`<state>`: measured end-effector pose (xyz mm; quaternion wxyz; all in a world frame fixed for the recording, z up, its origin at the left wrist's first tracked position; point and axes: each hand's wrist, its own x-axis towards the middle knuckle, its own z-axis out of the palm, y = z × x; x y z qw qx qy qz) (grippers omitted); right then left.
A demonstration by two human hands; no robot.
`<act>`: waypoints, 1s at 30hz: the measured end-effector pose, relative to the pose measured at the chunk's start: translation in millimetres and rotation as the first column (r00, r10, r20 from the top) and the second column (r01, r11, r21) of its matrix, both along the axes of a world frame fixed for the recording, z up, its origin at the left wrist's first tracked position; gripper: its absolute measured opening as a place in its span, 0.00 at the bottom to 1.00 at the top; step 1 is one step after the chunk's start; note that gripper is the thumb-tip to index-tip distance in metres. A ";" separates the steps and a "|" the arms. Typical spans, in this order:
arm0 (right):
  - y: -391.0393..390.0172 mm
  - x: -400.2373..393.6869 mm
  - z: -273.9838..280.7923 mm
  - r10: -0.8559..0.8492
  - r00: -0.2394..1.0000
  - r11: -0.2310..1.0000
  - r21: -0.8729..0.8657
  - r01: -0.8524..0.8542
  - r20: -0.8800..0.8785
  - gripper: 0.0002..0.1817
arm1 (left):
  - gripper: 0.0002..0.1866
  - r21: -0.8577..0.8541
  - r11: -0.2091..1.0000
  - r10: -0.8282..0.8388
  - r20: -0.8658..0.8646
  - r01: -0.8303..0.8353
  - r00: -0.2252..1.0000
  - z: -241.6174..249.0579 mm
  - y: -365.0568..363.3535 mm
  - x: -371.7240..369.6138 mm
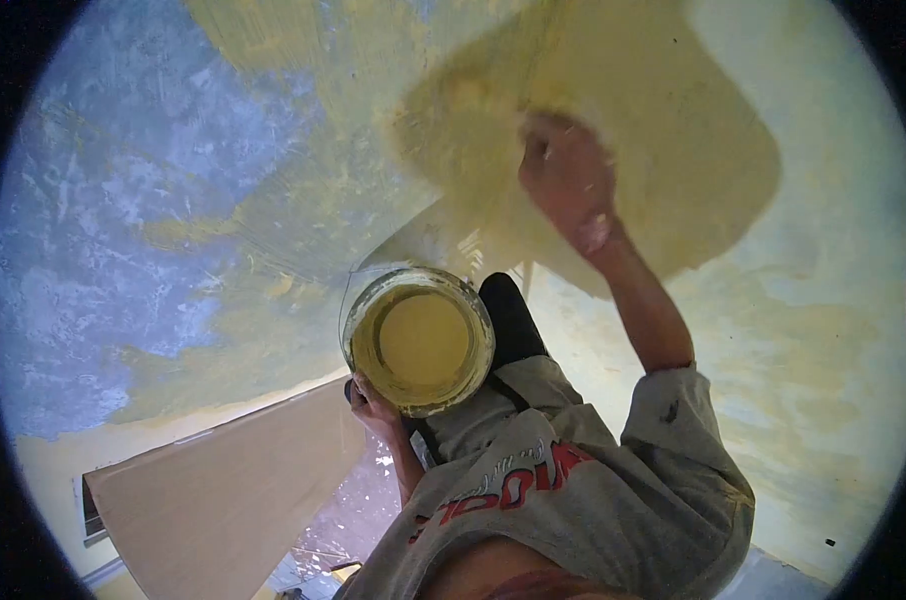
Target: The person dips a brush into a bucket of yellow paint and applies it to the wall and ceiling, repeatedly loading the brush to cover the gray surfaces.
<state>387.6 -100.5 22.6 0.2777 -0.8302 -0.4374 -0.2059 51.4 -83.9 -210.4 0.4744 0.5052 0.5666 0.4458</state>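
Note:
My left hand (375,408) grips the underside of a round paint bucket (419,340) and holds it up in front of my chest. The bucket holds pale yellow paint and its rim is smeared. My right hand (565,178) is raised to the wall (153,200), fist closed and streaked with paint. It seems to hold a wide brush (451,112), which is blurred by motion. The wall is blue-grey on the left and coated yellow around and to the right of my right hand.
A beige board or door leaf (223,490) leans at lower left, below the wall's pale lower band. My grey sleeve and printed shirt (593,490) fill the bottom. A black shape (513,318) shows just behind the bucket. Debris lies on the floor (358,510) below.

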 end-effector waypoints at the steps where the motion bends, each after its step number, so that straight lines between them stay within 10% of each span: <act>1: 2.8 7.0 15.8 0.033 0.993 0.979 0.195 -0.055 0.117 0.13 | 0.24 -0.006 1.000 0.000 -0.007 0.000 1.000 -2.4 0.1 0.7; 4: 15.2 13.1 49.0 -0.010 0.988 0.836 0.544 -0.075 0.153 0.14 | 0.24 -0.003 0.999 0.048 -0.014 -0.048 0.999 -10.7 -0.8 -3.8; 8: 28.2 -5.3 -7.2 0.137 0.988 0.853 0.498 -0.157 0.078 0.12 | 0.23 -0.052 0.989 0.139 -0.033 -0.140 0.990 -17.8 -0.1 -8.4; 10: 3.3 -45.6 -27.4 0.237 0.881 0.938 0.333 -0.098 -0.409 0.11 | 0.23 -0.068 0.997 0.022 -0.080 -0.027 0.997 -2.7 -1.8 -6.2; 14: -32.8 -91.5 -74.8 0.192 0.664 0.897 -0.146 -0.418 -0.723 0.13 | 0.22 -0.081 0.989 0.114 -0.077 -0.121 0.990 7.2 -0.5 0.6; 17: -41.4 -124.2 -109.5 0.181 0.736 0.682 -0.457 -0.572 -0.652 0.13 | 0.21 -0.059 0.993 0.098 -0.106 -0.104 0.990 2.2 0.5 -3.5; 24: 3.4 -144.9 -181.9 0.118 0.572 0.446 -0.471 -0.761 -0.812 0.12 | 0.21 -0.127 0.985 0.111 -0.062 -0.118 0.992 3.2 1.7 -1.7; 30: 7.9 -154.0 -209.2 0.422 0.613 0.507 -0.386 -0.771 -0.668 0.14 | 0.22 -0.080 0.991 0.103 -0.065 -0.108 0.993 8.9 0.4 -0.4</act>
